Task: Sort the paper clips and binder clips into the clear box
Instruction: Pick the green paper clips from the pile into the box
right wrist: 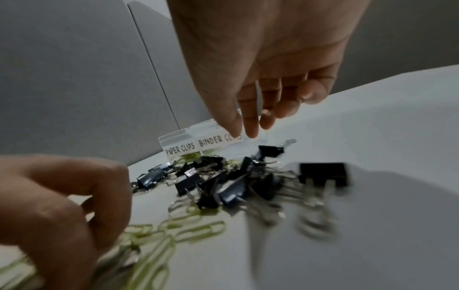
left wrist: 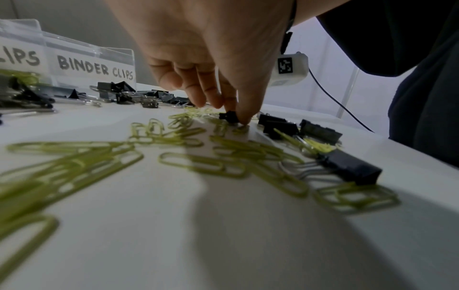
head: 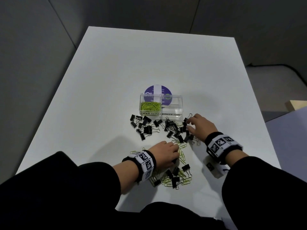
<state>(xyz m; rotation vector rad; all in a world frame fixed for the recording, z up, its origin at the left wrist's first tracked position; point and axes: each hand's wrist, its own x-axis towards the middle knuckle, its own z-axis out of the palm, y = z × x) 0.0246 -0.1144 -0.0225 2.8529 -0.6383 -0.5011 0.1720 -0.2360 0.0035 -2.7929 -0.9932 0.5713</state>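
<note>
The clear box [head: 172, 103] stands mid-table; its left cell, labelled PAPER CLIPS, holds green paper clips [head: 150, 106], and its right cell is labelled BINDER CLIPS [left wrist: 95, 67]. Two heaps of black binder clips [head: 146, 127] [head: 177, 131] lie in front of it. Loose green paper clips [head: 181, 154] [left wrist: 203, 164] and more binder clips [head: 173, 177] lie nearer me. My left hand [head: 176, 154] [left wrist: 236, 115] has its fingers curled down and pinches a small black binder clip [left wrist: 228, 116] on the table. My right hand [head: 188, 124] [right wrist: 244, 127] hovers over the right heap [right wrist: 233, 182], fingers straight, holding nothing.
A round purple disc [head: 150, 92] lies behind the box. A small white tagged device [head: 213, 168] with a cable sits by my right wrist. The white table [head: 116, 72] ends close to my body; grey partition walls stand behind it and a wooden block [head: 296, 104] lies off to the right.
</note>
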